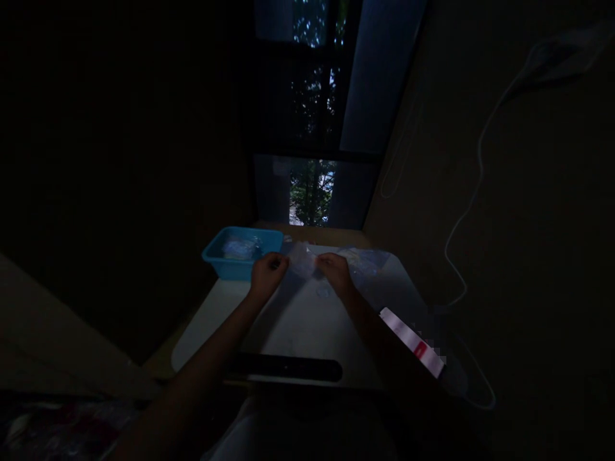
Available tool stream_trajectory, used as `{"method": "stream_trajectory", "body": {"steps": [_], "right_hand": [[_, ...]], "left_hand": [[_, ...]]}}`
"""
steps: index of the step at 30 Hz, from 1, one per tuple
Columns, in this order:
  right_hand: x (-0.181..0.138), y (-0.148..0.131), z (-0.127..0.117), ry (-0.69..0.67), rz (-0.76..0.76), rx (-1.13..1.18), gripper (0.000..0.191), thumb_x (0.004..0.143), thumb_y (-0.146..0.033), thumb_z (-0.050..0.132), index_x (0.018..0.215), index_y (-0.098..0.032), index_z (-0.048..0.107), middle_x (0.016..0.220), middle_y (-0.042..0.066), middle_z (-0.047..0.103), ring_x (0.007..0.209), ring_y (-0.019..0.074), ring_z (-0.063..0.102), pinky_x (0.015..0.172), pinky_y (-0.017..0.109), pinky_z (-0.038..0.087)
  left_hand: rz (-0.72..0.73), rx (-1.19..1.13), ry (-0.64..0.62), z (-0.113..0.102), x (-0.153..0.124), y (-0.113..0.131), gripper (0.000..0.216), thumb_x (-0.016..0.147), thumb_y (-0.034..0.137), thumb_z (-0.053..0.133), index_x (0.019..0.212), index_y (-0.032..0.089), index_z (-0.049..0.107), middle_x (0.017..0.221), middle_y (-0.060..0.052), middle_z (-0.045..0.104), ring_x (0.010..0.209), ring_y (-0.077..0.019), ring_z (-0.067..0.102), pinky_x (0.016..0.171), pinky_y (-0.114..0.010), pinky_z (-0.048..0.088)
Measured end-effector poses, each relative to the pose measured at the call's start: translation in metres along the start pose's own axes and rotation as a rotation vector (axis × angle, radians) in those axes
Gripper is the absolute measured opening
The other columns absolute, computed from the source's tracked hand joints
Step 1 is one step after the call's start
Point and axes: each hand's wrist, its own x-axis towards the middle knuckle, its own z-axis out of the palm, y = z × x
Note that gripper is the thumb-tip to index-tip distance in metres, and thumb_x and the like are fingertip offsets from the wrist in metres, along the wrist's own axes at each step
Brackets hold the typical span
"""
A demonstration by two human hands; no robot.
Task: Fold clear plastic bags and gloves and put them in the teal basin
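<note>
A small clear plastic bag (302, 259) is stretched between my two hands above the white table (298, 326). My left hand (269, 275) pinches its left edge, and my right hand (335, 272) pinches the right edge. Whether anything is inside the bag is too dark to tell. Below my right hand lies a small clear piece (324, 291) whose kind I cannot make out. Past that hand, a loose pile of clear plastic bags (365, 261) covers the table's far right corner.
A blue plastic basket (243, 269) with clear wrapped items stands at the far left. A phone with a lit screen (408, 338) lies at the right edge, near a white cable (448, 246). A dark strip (288, 367) runs along the front; a window (312, 192) is behind.
</note>
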Motion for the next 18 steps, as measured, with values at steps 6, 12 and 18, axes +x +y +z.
{"method": "stream_trajectory", "body": {"steps": [6, 12, 18], "right_hand": [[0.031, -0.031, 0.059, -0.096, -0.044, -0.209, 0.007, 0.062, -0.02, 0.058, 0.056, -0.016, 0.061, 0.06, 0.0, 0.064, 0.063, 0.0139, 0.059, 0.06, 0.023, 0.044], [0.071, -0.041, 0.12, -0.18, -0.067, -0.364, 0.008, 0.061, -0.016, 0.059, 0.056, -0.017, 0.065, 0.062, 0.0, 0.066, 0.064, 0.0141, 0.06, 0.058, 0.021, 0.043], [0.1, -0.027, 0.16, -0.229, -0.071, -0.449, 0.013, 0.06, -0.01, 0.057, 0.055, -0.018, 0.065, 0.061, 0.0, 0.066, 0.064, 0.0139, 0.061, 0.059, 0.022, 0.045]], "left_hand": [[0.037, 0.255, 0.091, -0.058, 0.023, -0.007, 0.022, 0.069, 0.035, 0.047, 0.063, 0.017, 0.058, 0.071, -0.004, 0.062, 0.069, -0.017, 0.056, 0.066, -0.027, 0.043], [0.036, 0.481, 0.125, -0.105, 0.053, -0.031, 0.022, 0.069, 0.035, 0.049, 0.065, 0.019, 0.064, 0.079, -0.006, 0.066, 0.08, -0.0218, 0.057, 0.075, -0.031, 0.042], [0.014, 0.721, 0.019, -0.125, 0.077, -0.058, 0.03, 0.072, 0.04, 0.048, 0.069, 0.018, 0.068, 0.083, -0.01, 0.066, 0.083, -0.026, 0.056, 0.071, -0.033, 0.042]]}}
